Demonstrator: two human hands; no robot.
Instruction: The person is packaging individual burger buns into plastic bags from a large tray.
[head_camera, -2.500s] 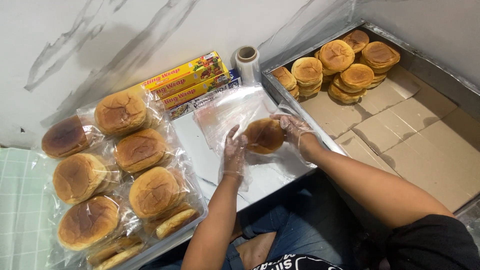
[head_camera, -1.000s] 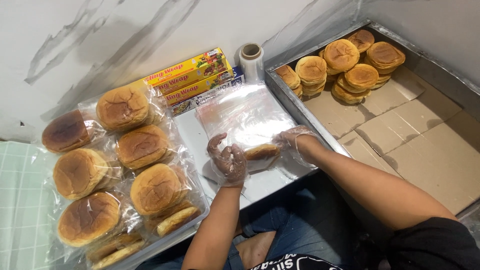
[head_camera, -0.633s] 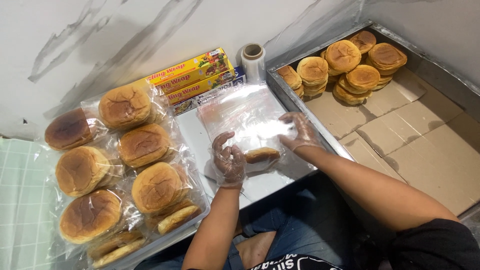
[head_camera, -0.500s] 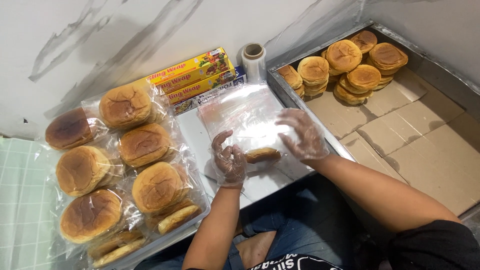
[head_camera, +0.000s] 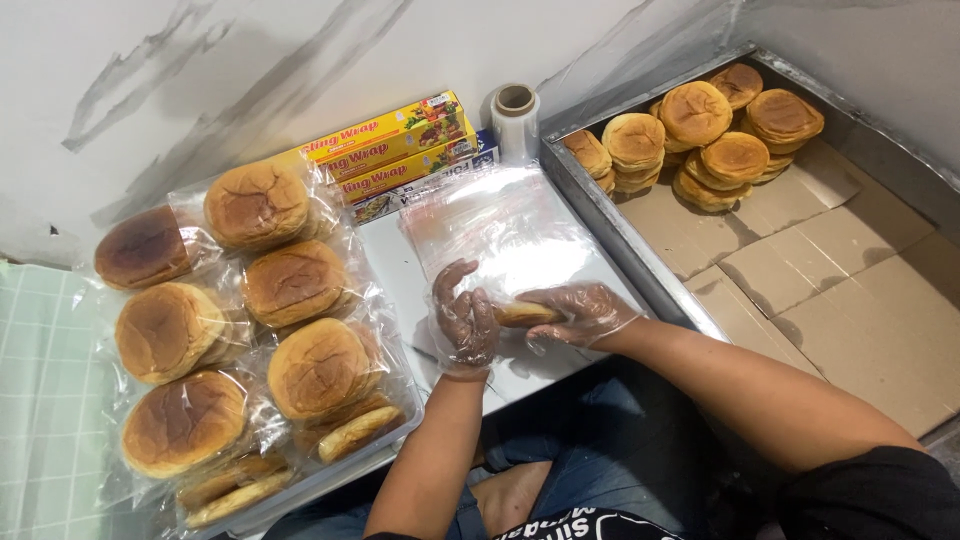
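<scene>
On clear film (head_camera: 510, 235), both gloved hands (head_camera: 520, 318) clasp one bun (head_camera: 522, 314).

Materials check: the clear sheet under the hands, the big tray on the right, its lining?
Clear sheet: thin plastic film, glossy, wrinkled, seemingly cling wrap. Large grey tray: looks like metal, dull brushed sheen on its rim. Brown lining panels: matte flat cardboard, seams visible. Both hands wear clear plastic gloves.

A round, golden-brown bun (head_camera: 522, 314) lies on its side on a clear sheet of cling film (head_camera: 505, 235) spread flat over the pale work surface; only its edge shows between the two gloved hands; the film is glossy, wrinkled, and partly drawn up around it.
</scene>
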